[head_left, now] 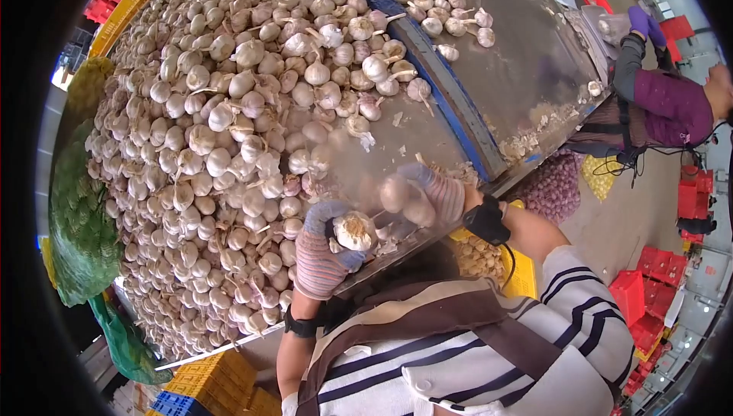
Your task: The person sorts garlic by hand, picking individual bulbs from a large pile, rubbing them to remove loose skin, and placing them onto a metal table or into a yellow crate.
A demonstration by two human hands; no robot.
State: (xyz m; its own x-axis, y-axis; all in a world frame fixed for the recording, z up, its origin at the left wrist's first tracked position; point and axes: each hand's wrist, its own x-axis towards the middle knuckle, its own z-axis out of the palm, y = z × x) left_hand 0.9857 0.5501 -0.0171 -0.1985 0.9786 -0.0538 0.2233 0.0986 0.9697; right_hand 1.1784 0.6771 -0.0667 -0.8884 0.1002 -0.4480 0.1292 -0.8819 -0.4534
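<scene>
My left hand (324,255), in a striped glove with grey-blue fingertips, is closed around a white garlic bulb (355,231) whose root end faces up. To its right, my right hand (441,193), gloved the same way, has its fingers around garlic bulbs (408,200) that look blurred by motion. Both hands are over the near edge of a metal table (427,129). A large heap of garlic (229,126) covers the table beyond and left of my left hand.
A blue-edged metal divider (427,64) crosses the table. A co-worker (672,106) in purple stands at the right. Below the edge is a yellow crate (521,267). Green net bags (80,217) lie at the left, yellow crates (217,385) at the lower left, red crates (630,297) at the right.
</scene>
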